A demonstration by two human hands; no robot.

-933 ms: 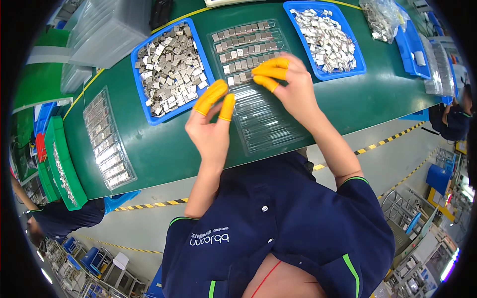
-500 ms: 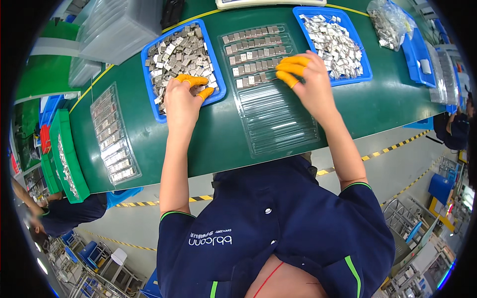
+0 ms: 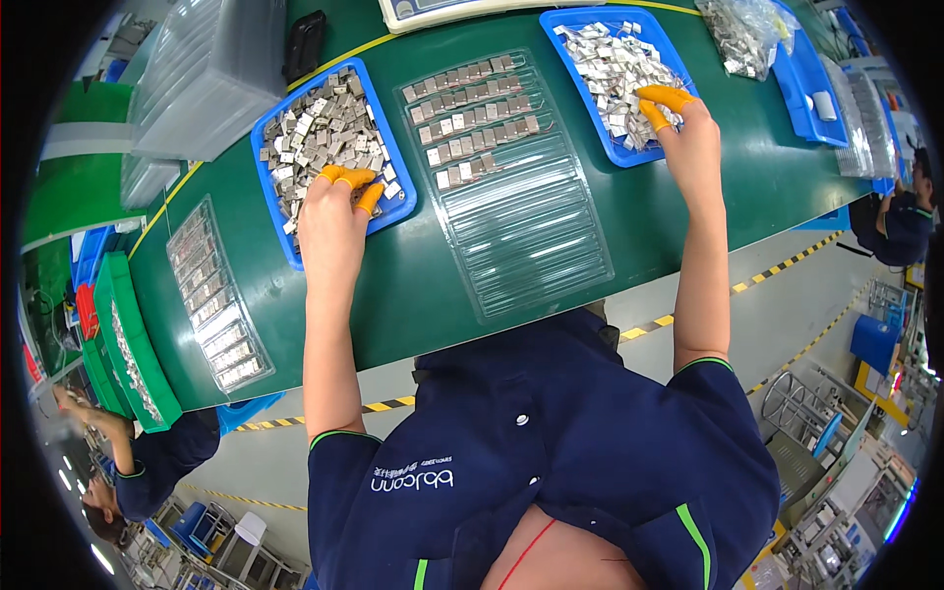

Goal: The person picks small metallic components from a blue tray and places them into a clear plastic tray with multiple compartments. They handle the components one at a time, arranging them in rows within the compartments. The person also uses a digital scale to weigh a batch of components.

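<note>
My left hand (image 3: 334, 221), with yellow finger cots, is at the near side of a blue tray (image 3: 404, 206) heaped with small metal connector shells (image 3: 320, 128). Its thumb and fingertips come together over the pieces; whatever is between them is too small to make out. Over a second blue tray (image 3: 619, 155), filled with small white-and-silver parts (image 3: 605, 64), my right hand (image 3: 688, 138) reaches down. Its cotted thumb and forefinger are slightly apart at the pile. Between the hands lies a clear plastic blister tray (image 3: 521, 241), its far rows filled with metal connectors and its near grooves bare.
Another filled clear tray (image 3: 216, 295) lies at left, beside a green bin (image 3: 138, 344) of small parts. Stacked clear trays (image 3: 211, 79) stand at far left. A bag of parts (image 3: 737, 39) and another blue tray (image 3: 806, 98) sit at right. Co-workers (image 3: 167, 447) are at both sides.
My right hand has moved from the clear tray's rows to the right blue tray. My left hand stays at the left blue tray. The whole view has shifted slightly.
</note>
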